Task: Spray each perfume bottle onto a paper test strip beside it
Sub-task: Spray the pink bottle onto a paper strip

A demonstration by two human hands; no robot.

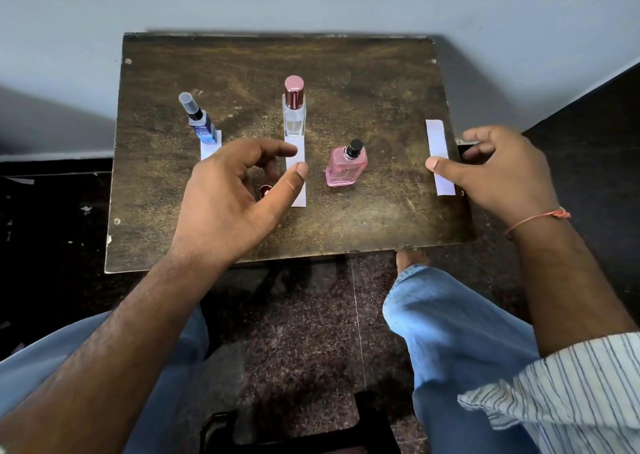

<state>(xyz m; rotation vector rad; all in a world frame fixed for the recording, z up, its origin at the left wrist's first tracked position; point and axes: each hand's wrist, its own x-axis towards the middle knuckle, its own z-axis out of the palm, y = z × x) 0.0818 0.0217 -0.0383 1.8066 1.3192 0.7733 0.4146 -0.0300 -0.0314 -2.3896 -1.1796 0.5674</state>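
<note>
— Standing on the worn wooden table (346, 55): a slim blue bottle (202, 126), a clear square bottle (294, 119), and a flat pink bottle (346, 167), uncapped.

— And the hands?

— The left hand (228, 193) hovers loosely curled, holding nothing, over a white paper strip (297, 176). The right hand (498, 173) thumbs another matte strip (439, 157) at the table's edge.

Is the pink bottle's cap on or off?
Off: the pink bottle stands upright with its black spray nozzle bare, no cap covering it.

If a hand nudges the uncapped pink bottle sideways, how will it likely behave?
The pink bottle looks like thick glass, so probably heavy for its size and breakable if dropped. Its broad flat body suggests it slides on the wooden table rather than tipping. Smooth sides may be slippery.
</note>
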